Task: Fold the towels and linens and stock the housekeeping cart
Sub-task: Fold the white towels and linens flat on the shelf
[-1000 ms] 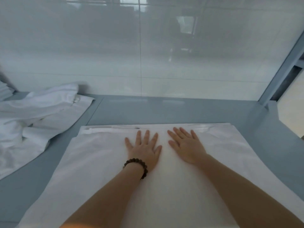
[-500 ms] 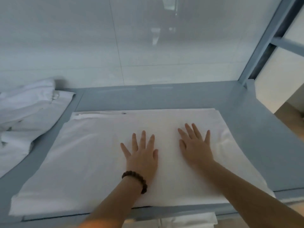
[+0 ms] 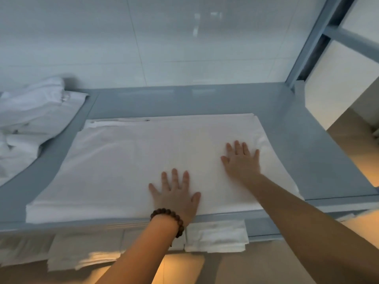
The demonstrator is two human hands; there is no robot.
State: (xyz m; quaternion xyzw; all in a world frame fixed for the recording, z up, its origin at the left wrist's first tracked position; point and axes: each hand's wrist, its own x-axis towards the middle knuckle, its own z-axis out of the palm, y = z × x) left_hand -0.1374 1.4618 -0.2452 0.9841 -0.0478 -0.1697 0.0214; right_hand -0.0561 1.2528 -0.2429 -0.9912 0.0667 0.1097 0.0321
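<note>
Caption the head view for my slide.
Left hand and right hand press flat on folded white sheet on grey-blue shelf.

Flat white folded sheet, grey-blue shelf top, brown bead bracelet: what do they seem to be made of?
Flat white folded sheet: woven cloth, perhaps cotton; matte, soft layered edges. Grey-blue shelf top: painted metal or laminate; smooth, faintly reflective. Brown bead bracelet: probably wood; dull round beads.
</note>
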